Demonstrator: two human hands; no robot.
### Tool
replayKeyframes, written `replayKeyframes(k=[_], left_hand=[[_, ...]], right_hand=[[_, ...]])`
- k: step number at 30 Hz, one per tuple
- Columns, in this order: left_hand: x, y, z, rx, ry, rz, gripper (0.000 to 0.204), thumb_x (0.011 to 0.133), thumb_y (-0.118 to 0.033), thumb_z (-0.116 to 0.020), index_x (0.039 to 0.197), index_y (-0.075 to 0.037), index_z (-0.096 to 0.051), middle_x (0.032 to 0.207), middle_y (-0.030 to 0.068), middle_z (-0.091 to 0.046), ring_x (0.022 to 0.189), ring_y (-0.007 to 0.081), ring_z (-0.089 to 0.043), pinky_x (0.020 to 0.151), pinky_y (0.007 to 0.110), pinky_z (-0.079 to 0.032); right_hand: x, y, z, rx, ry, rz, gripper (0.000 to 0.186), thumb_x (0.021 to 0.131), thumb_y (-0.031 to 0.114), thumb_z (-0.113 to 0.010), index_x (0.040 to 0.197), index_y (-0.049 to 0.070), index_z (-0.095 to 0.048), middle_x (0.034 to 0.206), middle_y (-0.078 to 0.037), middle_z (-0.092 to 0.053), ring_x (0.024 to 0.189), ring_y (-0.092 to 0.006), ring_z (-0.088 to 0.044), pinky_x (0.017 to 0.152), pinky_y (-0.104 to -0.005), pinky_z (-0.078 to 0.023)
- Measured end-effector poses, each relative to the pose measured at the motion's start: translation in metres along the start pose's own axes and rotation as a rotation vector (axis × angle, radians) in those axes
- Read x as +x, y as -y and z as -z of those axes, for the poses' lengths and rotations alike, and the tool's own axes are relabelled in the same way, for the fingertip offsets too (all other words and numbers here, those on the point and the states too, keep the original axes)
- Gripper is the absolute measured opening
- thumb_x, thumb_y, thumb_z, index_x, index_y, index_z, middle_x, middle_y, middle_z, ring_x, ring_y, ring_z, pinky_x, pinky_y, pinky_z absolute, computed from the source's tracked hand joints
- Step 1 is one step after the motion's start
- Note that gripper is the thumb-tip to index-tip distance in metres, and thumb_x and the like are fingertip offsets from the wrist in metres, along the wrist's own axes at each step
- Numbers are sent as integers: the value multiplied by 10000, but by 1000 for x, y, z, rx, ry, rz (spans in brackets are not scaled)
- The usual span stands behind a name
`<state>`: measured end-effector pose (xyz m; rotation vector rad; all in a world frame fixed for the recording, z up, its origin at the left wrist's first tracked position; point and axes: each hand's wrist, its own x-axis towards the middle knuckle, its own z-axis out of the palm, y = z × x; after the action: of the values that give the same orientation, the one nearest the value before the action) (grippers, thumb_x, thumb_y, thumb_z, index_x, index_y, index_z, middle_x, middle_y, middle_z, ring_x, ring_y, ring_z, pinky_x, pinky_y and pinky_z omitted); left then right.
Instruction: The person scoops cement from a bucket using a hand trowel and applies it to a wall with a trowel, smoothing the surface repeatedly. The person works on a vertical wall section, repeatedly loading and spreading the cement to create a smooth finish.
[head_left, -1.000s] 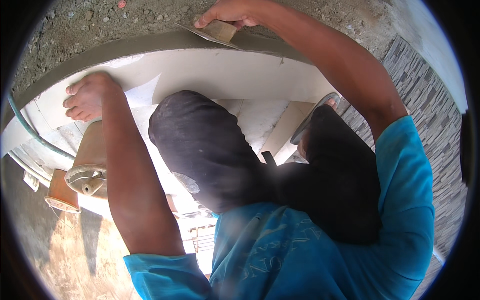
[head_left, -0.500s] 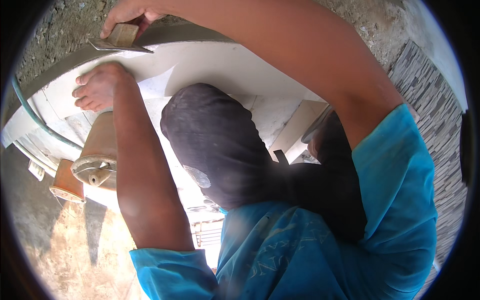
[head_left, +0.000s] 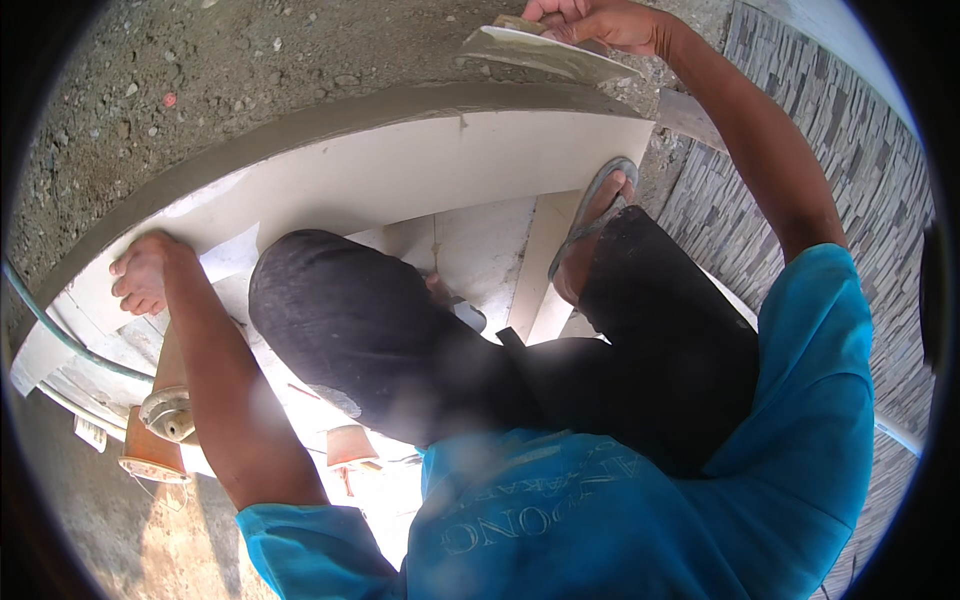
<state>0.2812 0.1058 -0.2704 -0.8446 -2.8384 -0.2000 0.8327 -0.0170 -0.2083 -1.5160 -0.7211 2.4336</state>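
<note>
High in the view, my right hand [head_left: 610,25] is closed round the wooden handle of a plastering trowel [head_left: 545,55]. The trowel's flat, smeared blade is tilted over the far right part of a smooth grey mortar strip [head_left: 400,105]. That strip runs along the outer edge of a pale curved tiled ledge [head_left: 420,165]. My left hand [head_left: 145,272] leans on the ledge's left part, with fingers somewhat bent but apart and nothing held.
Rough gravelly soil [head_left: 250,60] lies beyond the ledge. Grey stone-strip cladding [head_left: 800,90] covers the right side. My sandalled foot [head_left: 600,215] rests near the ledge. An orange bucket [head_left: 153,450], a brownish container [head_left: 172,375] and a green hose [head_left: 75,340] are at left.
My right hand has carried the trowel from the far left to the far right of the mortar strip and lifted it. My left hand stays on the ledge. The view has shifted rightward.
</note>
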Motion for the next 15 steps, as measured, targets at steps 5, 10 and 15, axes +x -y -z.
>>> replayKeyframes(k=[5, 10, 15], left_hand=[[2, -4, -14, 12, -19, 17, 525, 1041, -393, -298, 1233, 33, -537, 1291, 251, -498, 1256, 379, -455, 1059, 505, -351], [3, -10, -12, 19, -42, 59, 532, 1045, -400, -287, 1197, 25, -570, 1270, 243, -527, 1232, 374, -481, 1046, 505, -370], [14, -2, -17, 54, -90, 18, 525, 1046, -399, -294, 1178, 15, -587, 1264, 235, -540, 1227, 369, -489, 1021, 503, -395]], right_hand=[[-41, -83, 22, -206, -218, -139, 428, 826, 316, -813, 1147, 80, -658, 1015, -30, -702, 986, -155, -635, 908, -321, -470], [-37, -115, 23, -291, -192, -141, 486, 807, 331, -823, 1187, 85, -648, 1050, -25, -689, 1008, -159, -626, 935, -337, -452], [-62, -82, 1, -203, -81, -74, 389, 831, 193, -820, 1158, 58, -659, 977, -11, -694, 932, -102, -649, 855, -278, -510]])
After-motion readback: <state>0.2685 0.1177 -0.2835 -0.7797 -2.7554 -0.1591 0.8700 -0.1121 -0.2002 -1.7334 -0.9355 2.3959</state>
